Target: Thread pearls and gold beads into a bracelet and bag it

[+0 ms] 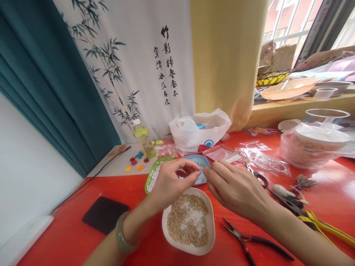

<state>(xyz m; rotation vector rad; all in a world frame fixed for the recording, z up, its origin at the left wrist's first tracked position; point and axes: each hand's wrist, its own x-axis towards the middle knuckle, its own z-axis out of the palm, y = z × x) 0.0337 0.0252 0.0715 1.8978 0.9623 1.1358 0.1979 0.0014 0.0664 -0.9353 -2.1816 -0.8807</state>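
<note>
Thumb and fingers of my left hand (173, 179) are pinched together, a ring on one finger and a jade-green bangle (121, 234) at the wrist. Fingertip to fingertip with it, my right hand (233, 184) is closed in a pinch too. Whatever sits between the fingertips is too small to make out. Below them stands a cream dish (212, 225) of small gold beads (177, 221). Behind the hands lies a blue tray (204, 161) holding a gold-coloured chain or bead strand, partly hidden. A green tray (151, 170) with white beads (153, 180) is beside my left hand.
Black-handled pliers (241, 236) lie right of the dish; scissors (260, 179) and yellow-handled pliers (310, 218) are farther right. A black phone (105, 214) rests at left. Behind stand a bottle (144, 140), a white plastic bag (188, 131) and bead packets (266, 159).
</note>
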